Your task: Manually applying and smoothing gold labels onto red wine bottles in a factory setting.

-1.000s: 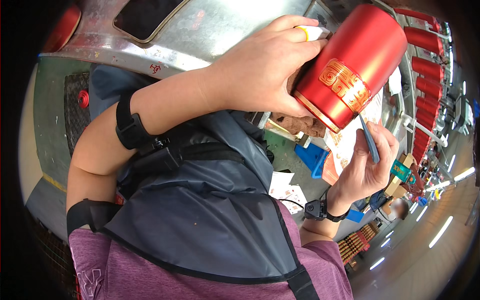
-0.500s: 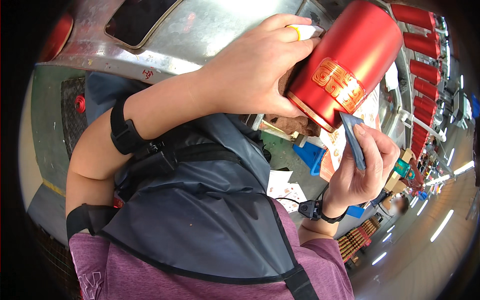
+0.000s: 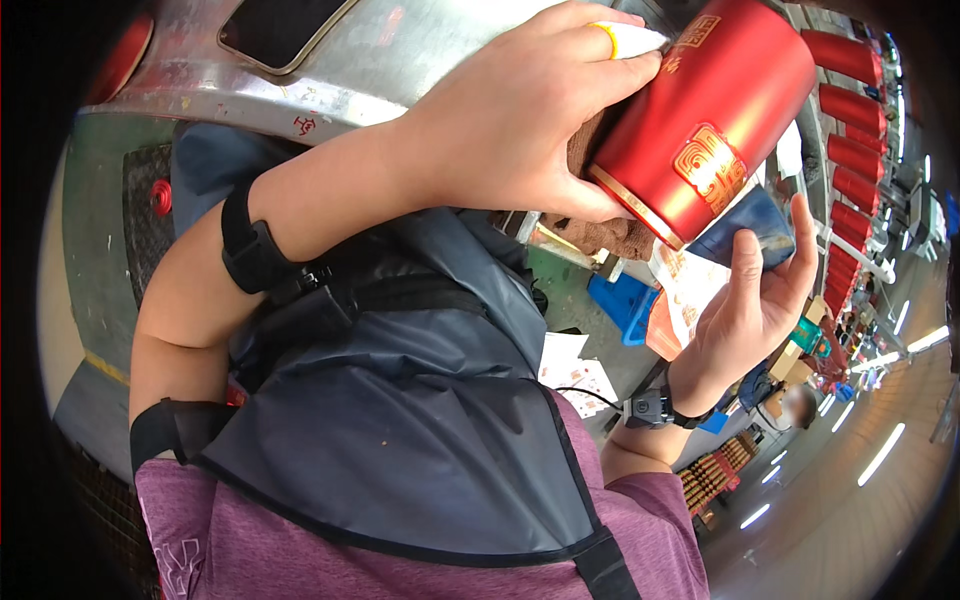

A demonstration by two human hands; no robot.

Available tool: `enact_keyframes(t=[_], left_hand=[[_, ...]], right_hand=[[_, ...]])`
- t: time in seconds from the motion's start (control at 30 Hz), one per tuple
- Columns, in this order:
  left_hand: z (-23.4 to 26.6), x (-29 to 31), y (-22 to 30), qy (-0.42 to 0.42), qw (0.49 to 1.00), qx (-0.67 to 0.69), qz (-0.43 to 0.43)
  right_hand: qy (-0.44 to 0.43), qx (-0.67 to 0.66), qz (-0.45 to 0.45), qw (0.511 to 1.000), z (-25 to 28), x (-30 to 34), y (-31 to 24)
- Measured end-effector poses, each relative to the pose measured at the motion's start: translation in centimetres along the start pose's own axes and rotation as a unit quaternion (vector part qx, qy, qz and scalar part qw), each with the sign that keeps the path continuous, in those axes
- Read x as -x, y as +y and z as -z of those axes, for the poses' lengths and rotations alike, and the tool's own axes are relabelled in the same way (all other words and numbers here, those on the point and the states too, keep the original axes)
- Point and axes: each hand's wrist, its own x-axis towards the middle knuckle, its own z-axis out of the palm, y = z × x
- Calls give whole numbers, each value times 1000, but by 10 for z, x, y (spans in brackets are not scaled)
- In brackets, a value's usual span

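A shiny red cylindrical canister (image 3: pixel 715 110) lies tilted at the upper right, with embossed gold ornaments and a gold band round its near end. My left hand (image 3: pixel 520 110) grips it from the left, thumb at the gold-banded end. One left finger wears a white cover with a yellow rim (image 3: pixel 625 41). In my right hand (image 3: pixel 750 315) is a thin dark blue flat pad (image 3: pixel 750 225), its face showing beside the canister's lower right side. The right thumb overlaps the pad; the fingers behind it are partly hidden. Whether pad and canister touch, I cannot tell.
A brown cloth (image 3: pixel 600 238) lies under the canister. On the metal worktop (image 3: pixel 370 70) rests a dark phone (image 3: pixel 280 30). Below are a blue bin (image 3: pixel 625 305) and printed papers (image 3: pixel 575 370). Several red canisters (image 3: pixel 850 110) stand in a row at the right.
The canister has turned, bringing another gold ornament into sight and shifting slightly right. The blue pad has swung from edge-on to face-on, and my right fingers have straightened.
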Motion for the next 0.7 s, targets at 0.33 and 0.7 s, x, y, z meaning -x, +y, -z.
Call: enact_keyframes(t=[0.33, 0.7], left_hand=[[-6, 2, 4, 46, 999, -25, 15], [-10, 4, -9, 50, 994, 36, -85]], right_hand=[[7, 1, 60, 998, 13, -11, -4], [-190, 436, 356, 804, -27, -9, -64]])
